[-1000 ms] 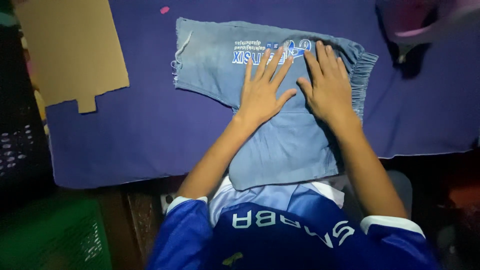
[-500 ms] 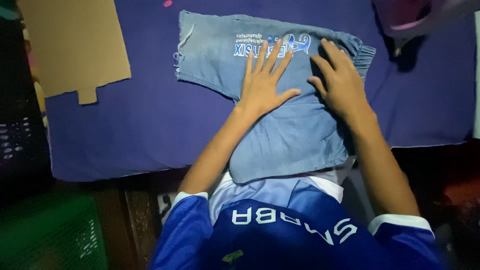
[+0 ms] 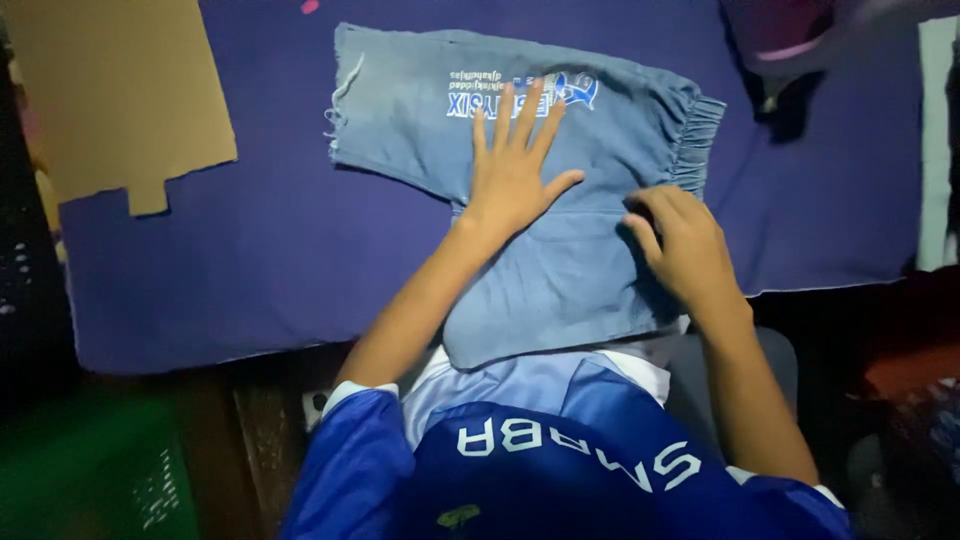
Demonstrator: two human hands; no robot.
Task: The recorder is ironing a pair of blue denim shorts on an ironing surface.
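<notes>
On the purple-covered table (image 3: 250, 280), light-blue denim shorts (image 3: 560, 270) lie with the waistband rightward and the leg hem leftward. Left hand (image 3: 512, 170) presses flat, fingers spread; right hand (image 3: 685, 245) curls, pinching the fabric nearer the waistband.

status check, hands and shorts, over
Left hand flat on denim shorts. Right hand curled at their right side. Cardboard sheet lies apart, left.

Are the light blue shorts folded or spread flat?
Folded. The light blue shorts show one leg only, bent into an L on the purple cloth; the left hand lies flat on them.
</notes>
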